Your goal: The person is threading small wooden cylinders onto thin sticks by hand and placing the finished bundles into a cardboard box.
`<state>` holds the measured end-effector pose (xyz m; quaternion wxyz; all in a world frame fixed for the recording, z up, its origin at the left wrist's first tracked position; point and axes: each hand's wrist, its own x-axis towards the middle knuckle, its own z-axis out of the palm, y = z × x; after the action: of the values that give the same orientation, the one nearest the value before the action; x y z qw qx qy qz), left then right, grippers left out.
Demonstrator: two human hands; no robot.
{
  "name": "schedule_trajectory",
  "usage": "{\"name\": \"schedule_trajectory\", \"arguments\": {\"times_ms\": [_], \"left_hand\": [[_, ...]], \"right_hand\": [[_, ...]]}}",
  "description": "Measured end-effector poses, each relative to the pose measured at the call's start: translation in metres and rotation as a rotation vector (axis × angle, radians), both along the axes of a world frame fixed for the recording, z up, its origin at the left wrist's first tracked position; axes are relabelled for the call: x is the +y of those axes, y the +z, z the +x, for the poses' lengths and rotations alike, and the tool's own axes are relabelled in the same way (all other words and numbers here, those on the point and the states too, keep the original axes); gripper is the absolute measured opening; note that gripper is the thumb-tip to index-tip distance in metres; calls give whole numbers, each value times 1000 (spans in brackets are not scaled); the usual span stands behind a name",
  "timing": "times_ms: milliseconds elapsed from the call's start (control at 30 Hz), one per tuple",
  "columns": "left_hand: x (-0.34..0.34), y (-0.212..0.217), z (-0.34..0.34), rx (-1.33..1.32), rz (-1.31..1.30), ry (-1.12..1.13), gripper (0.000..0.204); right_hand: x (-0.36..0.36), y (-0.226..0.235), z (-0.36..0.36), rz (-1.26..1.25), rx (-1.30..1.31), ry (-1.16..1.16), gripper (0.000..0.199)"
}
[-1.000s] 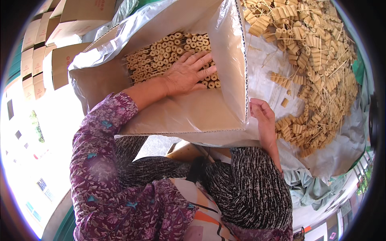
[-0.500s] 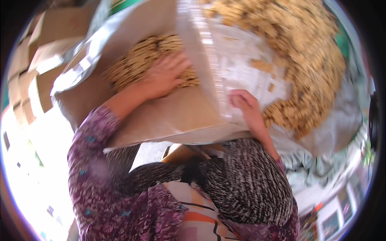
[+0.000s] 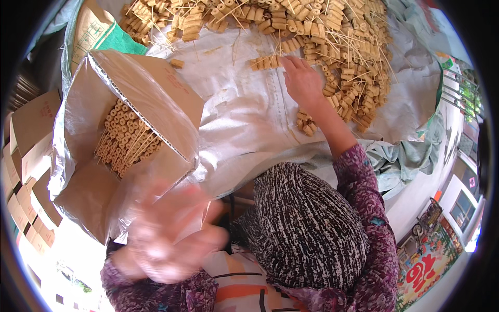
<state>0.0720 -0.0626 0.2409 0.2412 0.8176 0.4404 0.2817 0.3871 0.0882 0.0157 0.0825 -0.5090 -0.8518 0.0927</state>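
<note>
My left hand is smeared by motion in front of the lower edge of a plastic-lined cardboard box. Its fingers look apart, but blur hides whether it holds anything. Inside the box, many skewers of tan, tube-like rolls lie stacked, their ends showing ring shapes. My right hand reaches forward over a white sheet to the edge of a loose heap of similar skewers. Its fingertips close at the right end of one skewer of tan rolls.
The white woven sheet spreads under the heap. A green and tan sack stands behind the box. More cardboard boxes are stacked at far left. A colourful printed panel stands at lower right.
My left hand has left the skewers in the box and come back toward my body. My right hand has stretched forward to the heap. The view has turned toward the right.
</note>
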Motion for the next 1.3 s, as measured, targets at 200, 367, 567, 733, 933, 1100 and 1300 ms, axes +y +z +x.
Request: {"name": "schedule_trajectory", "arguments": {"times_ms": [200,367,567,733,933,1100,1300], "left_hand": [[-14,-101,75,-71,-210,-182,32],[-8,-177,90,-343,-559,266,28],[21,-198,86,-566,-597,495,36],[58,-218,89,-1027,-1063,755,56],[87,-251,87,-1510,-1311,577,49],[81,-259,87,-1725,-1377,510,47],[81,-262,84,-1728,-1400,494,47]], "right_hand": [[36,-41,-20,115,-279,189,43],[38,-32,-15,-54,-366,355,28],[-32,-19,-8,89,-54,541,25],[-73,11,-25,146,147,570,30],[-98,31,-42,27,258,719,32],[-99,30,-42,-20,293,753,31],[-96,30,-43,-20,288,793,34]]}}
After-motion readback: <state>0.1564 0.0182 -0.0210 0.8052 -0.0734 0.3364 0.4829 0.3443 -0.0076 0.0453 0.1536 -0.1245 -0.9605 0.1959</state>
